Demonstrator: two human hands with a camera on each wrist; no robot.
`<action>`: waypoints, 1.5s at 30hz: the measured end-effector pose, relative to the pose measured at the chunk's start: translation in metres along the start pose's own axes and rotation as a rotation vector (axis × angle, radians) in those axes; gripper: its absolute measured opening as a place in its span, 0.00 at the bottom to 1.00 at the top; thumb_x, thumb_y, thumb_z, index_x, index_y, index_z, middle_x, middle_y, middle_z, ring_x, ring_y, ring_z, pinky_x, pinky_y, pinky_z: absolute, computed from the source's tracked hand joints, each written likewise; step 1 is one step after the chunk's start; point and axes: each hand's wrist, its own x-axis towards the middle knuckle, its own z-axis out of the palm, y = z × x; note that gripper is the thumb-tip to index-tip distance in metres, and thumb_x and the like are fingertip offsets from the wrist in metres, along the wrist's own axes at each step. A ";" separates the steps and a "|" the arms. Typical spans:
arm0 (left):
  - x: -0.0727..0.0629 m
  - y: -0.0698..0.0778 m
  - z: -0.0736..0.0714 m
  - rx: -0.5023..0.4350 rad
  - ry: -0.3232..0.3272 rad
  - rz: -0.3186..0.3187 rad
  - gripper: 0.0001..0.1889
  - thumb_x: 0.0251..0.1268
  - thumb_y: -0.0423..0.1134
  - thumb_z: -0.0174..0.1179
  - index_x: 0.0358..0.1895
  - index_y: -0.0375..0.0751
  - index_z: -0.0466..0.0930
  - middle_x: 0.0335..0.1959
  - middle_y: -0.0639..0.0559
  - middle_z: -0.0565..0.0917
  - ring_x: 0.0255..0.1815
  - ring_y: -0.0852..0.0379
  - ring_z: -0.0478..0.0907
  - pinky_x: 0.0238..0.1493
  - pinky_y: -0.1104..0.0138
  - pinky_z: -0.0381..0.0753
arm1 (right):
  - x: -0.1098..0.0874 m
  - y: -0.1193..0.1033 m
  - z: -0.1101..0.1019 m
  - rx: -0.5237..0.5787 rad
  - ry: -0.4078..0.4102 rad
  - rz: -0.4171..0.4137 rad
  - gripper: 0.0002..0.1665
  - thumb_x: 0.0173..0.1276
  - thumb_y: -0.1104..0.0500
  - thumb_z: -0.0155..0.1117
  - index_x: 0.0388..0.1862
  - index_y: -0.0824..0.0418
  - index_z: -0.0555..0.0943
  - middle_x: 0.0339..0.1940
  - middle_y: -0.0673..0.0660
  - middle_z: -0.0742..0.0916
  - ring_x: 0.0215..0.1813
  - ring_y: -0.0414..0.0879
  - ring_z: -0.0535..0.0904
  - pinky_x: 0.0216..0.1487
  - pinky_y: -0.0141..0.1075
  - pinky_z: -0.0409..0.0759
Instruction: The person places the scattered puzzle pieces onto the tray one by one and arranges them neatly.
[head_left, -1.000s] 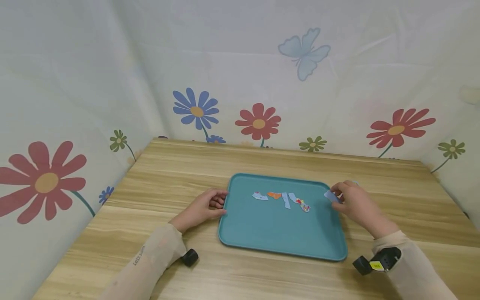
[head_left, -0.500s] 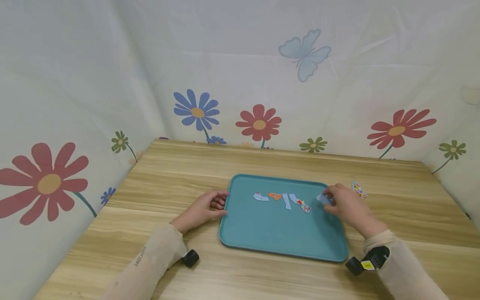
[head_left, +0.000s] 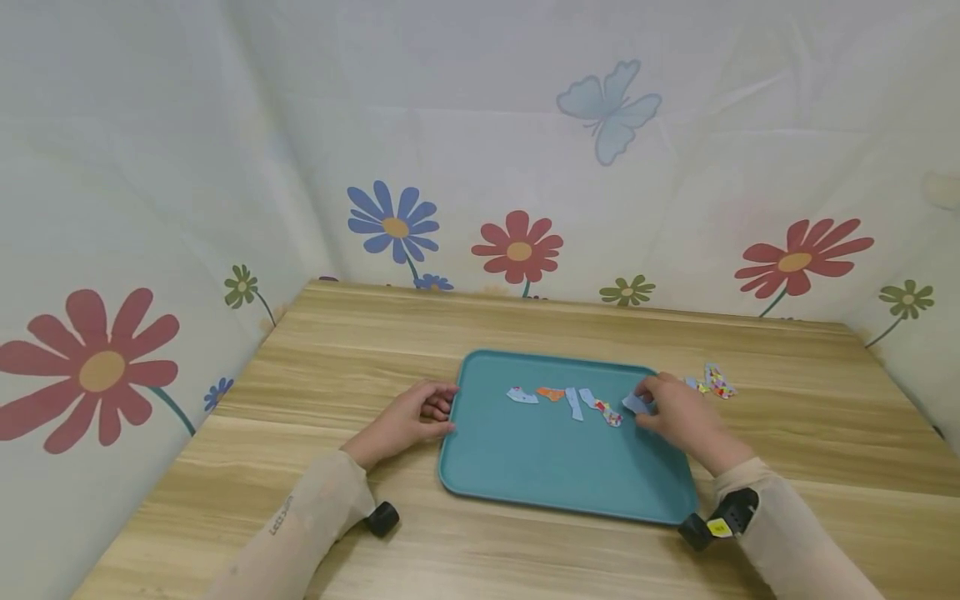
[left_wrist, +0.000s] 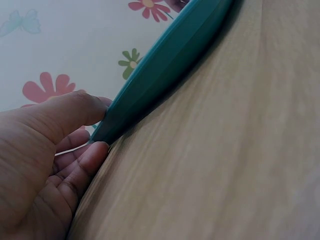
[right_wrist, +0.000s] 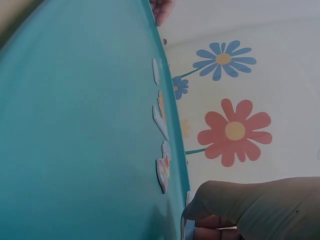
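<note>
At the left end of the teal tray (head_left: 525,467), my left hand (head_left: 408,417) holds the rim with curled fingers and thumb. The left wrist view shows the tray's edge (left_wrist: 150,75) between thumb and fingertips. My right hand (head_left: 678,417) pinches a light-blue puzzle piece (head_left: 636,404) over the tray's right part. In the right wrist view this piece (right_wrist: 188,227) appears edge-on beside the rim. On the tray lie several flat, irregular puzzle pieces: a light-blue one (head_left: 522,396), an orange one (head_left: 551,393), a pale strip (head_left: 573,403) and a multicoloured one (head_left: 612,416).
More puzzle pieces (head_left: 718,381) lie on the wooden table (head_left: 360,333) behind the right hand, beyond the tray's right edge. A white cloth backdrop (head_left: 465,142) with printed flowers and a butterfly surrounds the table's back and sides.
My right hand has moved left over the tray with the light-blue puzzle piece. Colourful pieces on the table behind it have come into view. The left hand has stayed at the rim.
</note>
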 end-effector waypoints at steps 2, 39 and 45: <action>0.000 0.001 0.000 -0.003 0.000 0.000 0.29 0.61 0.34 0.66 0.64 0.30 0.68 0.50 0.38 0.75 0.48 0.51 0.76 0.49 0.69 0.80 | 0.000 -0.001 0.001 -0.011 -0.004 0.008 0.18 0.56 0.61 0.71 0.44 0.69 0.81 0.39 0.62 0.83 0.39 0.52 0.81 0.39 0.47 0.81; -0.001 0.007 -0.001 -0.003 0.007 0.005 0.29 0.60 0.32 0.66 0.64 0.29 0.68 0.50 0.37 0.76 0.48 0.50 0.76 0.50 0.67 0.80 | -0.001 -0.007 -0.002 -0.056 0.027 -0.017 0.17 0.57 0.58 0.70 0.43 0.66 0.83 0.37 0.60 0.83 0.36 0.50 0.81 0.36 0.46 0.81; 0.000 0.001 -0.001 0.005 0.007 0.002 0.29 0.60 0.34 0.66 0.64 0.30 0.68 0.50 0.38 0.76 0.48 0.50 0.76 0.50 0.67 0.80 | -0.002 -0.004 -0.009 -0.030 0.007 -0.012 0.19 0.58 0.57 0.70 0.46 0.66 0.82 0.38 0.61 0.83 0.35 0.50 0.80 0.33 0.44 0.81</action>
